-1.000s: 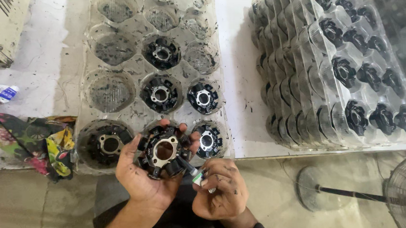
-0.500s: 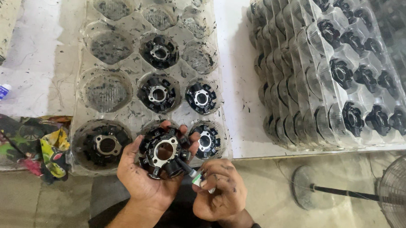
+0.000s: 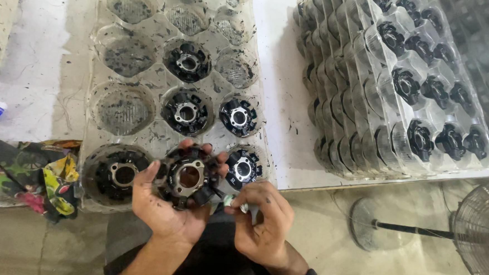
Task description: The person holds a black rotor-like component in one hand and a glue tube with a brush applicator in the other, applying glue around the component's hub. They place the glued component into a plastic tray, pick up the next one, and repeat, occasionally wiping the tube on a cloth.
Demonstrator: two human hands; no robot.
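My left hand (image 3: 167, 211) holds a round black stator-like part with a metal hub (image 3: 188, 176), face up, just over the table's front edge. My right hand (image 3: 263, 223) is curled beside it, pinching a small green and silver tool (image 3: 234, 202) whose tip touches the part's lower right rim. Directly beyond the hands lies a clear plastic tray (image 3: 144, 137) with round pockets. Several pockets hold similar black parts, such as one at front left (image 3: 118, 175) and one at front right (image 3: 243, 168); others hold only dark debris.
A tall stack of clear trays filled with black parts (image 3: 397, 79) stands at the right on the white table (image 3: 284, 96). A colourful cloth (image 3: 29, 176) lies at the left edge. A floor fan (image 3: 483, 231) and its round base (image 3: 372, 231) stand at lower right.
The hands and the held part have stayed almost in place. My right hand has shifted slightly against the part's rim.
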